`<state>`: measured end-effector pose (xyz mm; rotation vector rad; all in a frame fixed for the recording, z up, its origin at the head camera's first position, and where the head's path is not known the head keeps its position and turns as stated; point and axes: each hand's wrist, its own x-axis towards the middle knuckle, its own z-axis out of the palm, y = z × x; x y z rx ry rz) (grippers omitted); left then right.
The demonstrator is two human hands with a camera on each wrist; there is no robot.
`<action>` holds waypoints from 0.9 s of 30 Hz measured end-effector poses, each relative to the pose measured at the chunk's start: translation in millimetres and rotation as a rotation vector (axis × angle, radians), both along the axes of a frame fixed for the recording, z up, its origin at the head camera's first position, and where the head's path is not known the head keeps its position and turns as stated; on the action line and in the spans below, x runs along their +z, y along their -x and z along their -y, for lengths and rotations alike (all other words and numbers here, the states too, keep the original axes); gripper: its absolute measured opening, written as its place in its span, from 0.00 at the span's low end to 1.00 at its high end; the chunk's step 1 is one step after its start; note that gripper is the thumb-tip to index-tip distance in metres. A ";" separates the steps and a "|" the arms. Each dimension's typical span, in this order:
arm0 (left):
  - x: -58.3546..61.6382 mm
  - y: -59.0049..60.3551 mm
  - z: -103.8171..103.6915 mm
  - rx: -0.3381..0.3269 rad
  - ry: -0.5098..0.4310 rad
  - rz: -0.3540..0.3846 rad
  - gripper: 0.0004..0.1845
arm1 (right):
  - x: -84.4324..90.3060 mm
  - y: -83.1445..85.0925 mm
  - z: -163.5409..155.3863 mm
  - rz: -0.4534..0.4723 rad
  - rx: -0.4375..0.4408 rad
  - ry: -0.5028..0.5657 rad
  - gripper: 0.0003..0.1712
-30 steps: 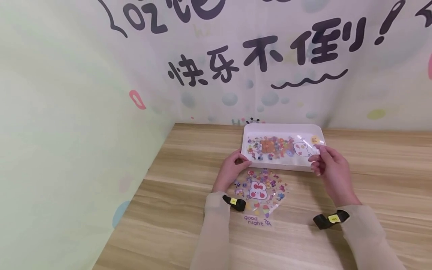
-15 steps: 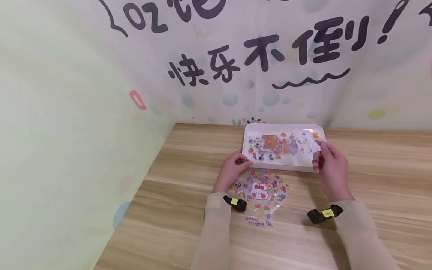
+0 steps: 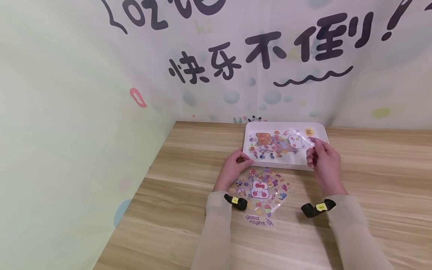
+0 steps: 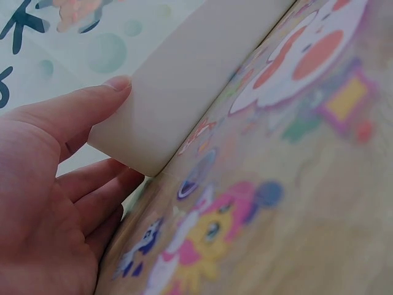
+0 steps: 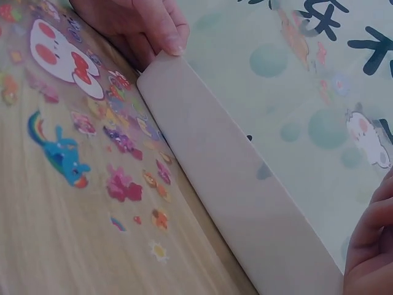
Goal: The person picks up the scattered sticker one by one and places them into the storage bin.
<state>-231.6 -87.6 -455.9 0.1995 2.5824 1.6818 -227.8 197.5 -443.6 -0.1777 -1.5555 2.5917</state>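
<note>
Fingers point(image 3: 312, 144) of the right hand point(image 3: 322, 161) are pinching the clear cartoon sticker sheet point(image 3: 278, 144) over the white rectangular plastic tray point(image 3: 320, 129), apparently at its right edge. Left hand point(image 3: 233, 168), fingers relaxed, is touching the tray's near left corner on the wooden desk point(image 3: 182, 195).

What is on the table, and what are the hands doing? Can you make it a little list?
table: wooden table
tray: white tray, near the wall
sheet in tray: clear sticker sheet with a bear
left hand: left hand touches the tray's near left corner
right hand: right hand pinches the sticker sheet's right edge
sheet on table: bunny sticker sheet, lying flat between the wrists
</note>
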 end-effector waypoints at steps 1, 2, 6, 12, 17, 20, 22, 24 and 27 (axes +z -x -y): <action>-0.3 0.4 0.2 0.002 0.000 0.000 0.08 | 4.4 -1.7 3.0 0.005 -0.001 0.003 0.25; -0.5 0.6 0.4 0.001 -0.001 -0.001 0.07 | 8.7 -3.5 5.8 0.009 -0.004 0.010 0.25; -1.4 0.7 0.9 0.002 0.004 0.001 0.07 | 36.4 -17.0 18.0 0.068 0.011 -0.011 0.25; -1.6 0.6 0.1 0.002 0.002 -0.001 0.07 | 42.9 -17.9 19.1 0.125 0.027 -0.134 0.27; -1.1 1.1 0.1 0.005 0.017 -0.004 0.08 | 43.4 -13.4 20.3 0.128 0.020 -0.194 0.28; -1.2 0.9 0.2 0.003 0.020 -0.001 0.08 | 43.4 -11.1 20.9 0.123 0.021 -0.214 0.28; -1.3 0.9 0.4 0.001 0.016 0.000 0.09 | 43.4 -9.6 21.2 0.118 0.028 -0.225 0.28; -1.5 1.1 0.5 0.001 0.012 0.001 0.09 | 43.5 -8.4 21.6 0.115 0.038 -0.250 0.28; -1.8 0.9 0.4 0.001 0.005 0.000 0.09 | 42.1 -6.5 21.4 0.105 0.054 -0.277 0.28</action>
